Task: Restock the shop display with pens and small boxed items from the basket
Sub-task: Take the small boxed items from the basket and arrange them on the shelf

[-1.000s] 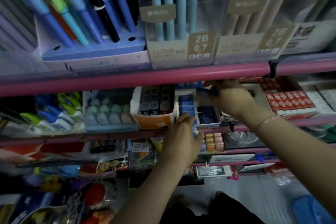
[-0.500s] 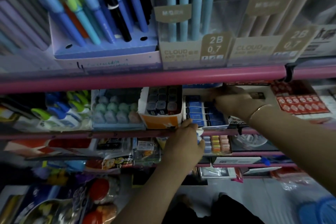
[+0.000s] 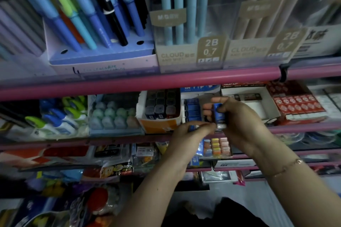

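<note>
Crowded shelf (image 3: 166, 81): my right hand (image 3: 238, 121) grips blue box (image 3: 218, 116), left hand (image 3: 191, 132) pinches its end; could slip btwn 2 hands.

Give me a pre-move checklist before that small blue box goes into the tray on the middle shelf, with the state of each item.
1. Right hand grips the small blue box: ok.
2. Left hand free to help: cannot tell; its fingertips are pinched together at the box's lower end, contents blurred.
3. Target tray of blue boxes in view behind the hands: ok.
4. Open slot in that tray: cannot tell; the hands cover its right part.
5. Pink shelf rail above clears the hands: ok.
6. Box upright for slotting in: ok.
</note>
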Demonstrator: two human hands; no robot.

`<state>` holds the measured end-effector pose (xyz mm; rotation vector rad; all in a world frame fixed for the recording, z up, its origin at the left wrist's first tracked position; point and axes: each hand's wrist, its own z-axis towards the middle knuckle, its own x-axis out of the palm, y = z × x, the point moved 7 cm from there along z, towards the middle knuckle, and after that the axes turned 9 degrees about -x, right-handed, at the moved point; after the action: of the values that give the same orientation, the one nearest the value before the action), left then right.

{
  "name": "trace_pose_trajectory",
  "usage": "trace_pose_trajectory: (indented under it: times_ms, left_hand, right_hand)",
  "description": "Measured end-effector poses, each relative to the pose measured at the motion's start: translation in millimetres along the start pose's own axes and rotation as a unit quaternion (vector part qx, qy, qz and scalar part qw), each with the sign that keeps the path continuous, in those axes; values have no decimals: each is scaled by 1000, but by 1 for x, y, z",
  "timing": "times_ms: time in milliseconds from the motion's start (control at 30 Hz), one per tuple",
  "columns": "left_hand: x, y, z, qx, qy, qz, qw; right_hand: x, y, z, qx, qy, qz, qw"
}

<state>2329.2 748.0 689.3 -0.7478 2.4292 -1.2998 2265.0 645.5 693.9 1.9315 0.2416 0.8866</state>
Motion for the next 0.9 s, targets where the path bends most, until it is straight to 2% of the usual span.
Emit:
trace_pose_trajectory:
  times_ms: [133, 233, 300, 367, 400, 500, 567, 633, 767, 867, 900]
  left_hand:
    - [4, 4, 0, -10, -9, -16, 1000]
    - [4, 7, -1, -12, -17, -32, 999]
    - [0, 9, 1, -16, -29, -60, 998]
    - [-4, 11, 1, -21, -42, -101, 994]
    - [-5, 13, 1, -24, -45, -110, 993]
    - [-3, 16, 3, -30, -38, -98, 994]
    - [-1, 17, 6, -31, -39, -81, 995]
    - [-3, 16, 9, -16, -46, -61, 997]
    - [-6, 18, 18, -37, -31, 54, 997]
    - [-6, 25, 22, -56, -17, 116, 992]
    - [-7, 27, 23, -53, -21, 136, 989]
  right_hand:
    - [7, -3, -13, -7, 27, 79, 997]
    - [5, -7, -20, -13, 26, 72, 997]
    - [-1, -3, -24, -37, 18, 19, 999]
    - [-8, 9, -29, -91, 11, -108, 990]
    - [-11, 15, -31, -120, 16, -197, 973]
    - [-8, 26, -37, -182, 86, -451, 869]
    - [-2, 32, -37, -222, 124, -560, 789]
    - [0, 41, -28, -265, 127, -627, 722]
    - [2, 68, 12, -332, 25, -754, 566]
    - [8, 43, 50, -288, 70, -840, 455]
    - [8, 34, 58, -267, 89, -859, 429]
